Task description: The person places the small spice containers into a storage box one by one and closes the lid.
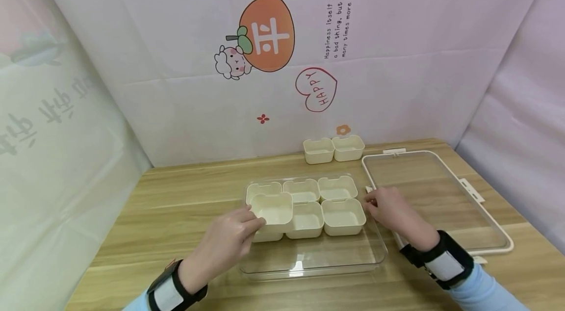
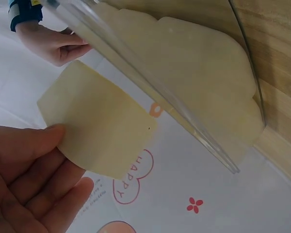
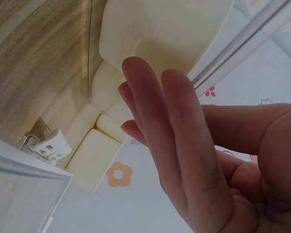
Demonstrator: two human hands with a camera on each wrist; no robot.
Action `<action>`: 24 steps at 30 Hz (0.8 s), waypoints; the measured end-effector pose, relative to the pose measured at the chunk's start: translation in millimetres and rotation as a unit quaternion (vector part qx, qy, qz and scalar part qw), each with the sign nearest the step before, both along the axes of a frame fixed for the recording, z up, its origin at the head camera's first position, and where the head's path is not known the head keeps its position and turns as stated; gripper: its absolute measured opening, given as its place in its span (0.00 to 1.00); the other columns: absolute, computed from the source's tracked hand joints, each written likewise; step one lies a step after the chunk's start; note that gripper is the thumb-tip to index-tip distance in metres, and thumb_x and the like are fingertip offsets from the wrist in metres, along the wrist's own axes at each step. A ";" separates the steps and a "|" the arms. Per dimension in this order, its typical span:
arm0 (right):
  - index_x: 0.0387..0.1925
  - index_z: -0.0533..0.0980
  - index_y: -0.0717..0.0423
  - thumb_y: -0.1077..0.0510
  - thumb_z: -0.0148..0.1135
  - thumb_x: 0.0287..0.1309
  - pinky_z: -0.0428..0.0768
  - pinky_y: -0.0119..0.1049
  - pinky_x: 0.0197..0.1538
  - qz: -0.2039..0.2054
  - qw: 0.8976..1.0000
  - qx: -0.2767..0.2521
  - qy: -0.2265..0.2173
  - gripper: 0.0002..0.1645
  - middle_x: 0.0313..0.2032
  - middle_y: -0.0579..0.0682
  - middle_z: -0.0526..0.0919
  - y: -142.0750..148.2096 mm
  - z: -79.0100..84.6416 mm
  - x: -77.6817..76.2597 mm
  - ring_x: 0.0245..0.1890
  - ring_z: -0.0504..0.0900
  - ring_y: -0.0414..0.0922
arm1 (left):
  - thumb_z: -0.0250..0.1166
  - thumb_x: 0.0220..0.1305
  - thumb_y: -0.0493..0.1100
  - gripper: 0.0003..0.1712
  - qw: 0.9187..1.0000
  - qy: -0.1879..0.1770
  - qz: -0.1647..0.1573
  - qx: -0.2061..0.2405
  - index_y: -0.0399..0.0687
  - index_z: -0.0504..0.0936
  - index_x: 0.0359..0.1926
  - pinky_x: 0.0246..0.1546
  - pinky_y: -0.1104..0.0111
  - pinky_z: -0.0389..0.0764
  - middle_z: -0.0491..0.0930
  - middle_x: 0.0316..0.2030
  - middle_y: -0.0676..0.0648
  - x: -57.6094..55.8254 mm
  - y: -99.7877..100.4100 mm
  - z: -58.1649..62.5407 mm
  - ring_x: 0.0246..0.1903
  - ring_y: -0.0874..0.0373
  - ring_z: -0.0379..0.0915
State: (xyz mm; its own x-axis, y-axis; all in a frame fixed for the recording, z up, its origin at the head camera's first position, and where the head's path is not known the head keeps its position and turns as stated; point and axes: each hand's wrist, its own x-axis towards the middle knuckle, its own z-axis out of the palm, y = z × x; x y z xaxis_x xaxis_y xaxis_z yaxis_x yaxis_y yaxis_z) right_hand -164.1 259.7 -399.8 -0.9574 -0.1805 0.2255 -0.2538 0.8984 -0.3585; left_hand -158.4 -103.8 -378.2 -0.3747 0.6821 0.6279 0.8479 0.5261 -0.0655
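Note:
My left hand [image 1: 231, 235] pinches a cream bin [image 1: 274, 210] by its near left side, between thumb and fingers. That bin is raised and overlaps the left bins below it; its plain outer surface [image 2: 94, 116] faces the left wrist camera. Below is a clear tray [image 1: 309, 272] with two rows of matching cream bins [image 1: 343, 218] toward its back. My right hand [image 1: 395, 210] is beside the tray's right wall. In the right wrist view its fingers [image 3: 153, 121] extend straight near the clear rim; whether they touch it, I cannot tell.
Two more cream bins [image 1: 334, 150] stand side by side at the table's back edge. A clear lid [image 1: 441, 193] with a white frame and clips lies right of the tray, partly under my right forearm. A printed cloth [image 1: 185, 56] hangs behind the wooden table [image 1: 176, 203].

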 end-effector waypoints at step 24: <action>0.21 0.79 0.54 0.65 0.62 0.51 0.63 0.29 0.20 -0.007 1.000 -0.007 -0.012 0.07 0.15 0.42 0.71 -0.5 1.2 0.6 0.16 0.65 0.37 | 0.58 0.38 0.26 0.14 0.987 -0.047 -0.152 -0.007 0.47 0.81 0.25 0.27 0.82 0.66 0.68 0.19 0.57 10.0 0.7 0.4 0.22 0.67 0.62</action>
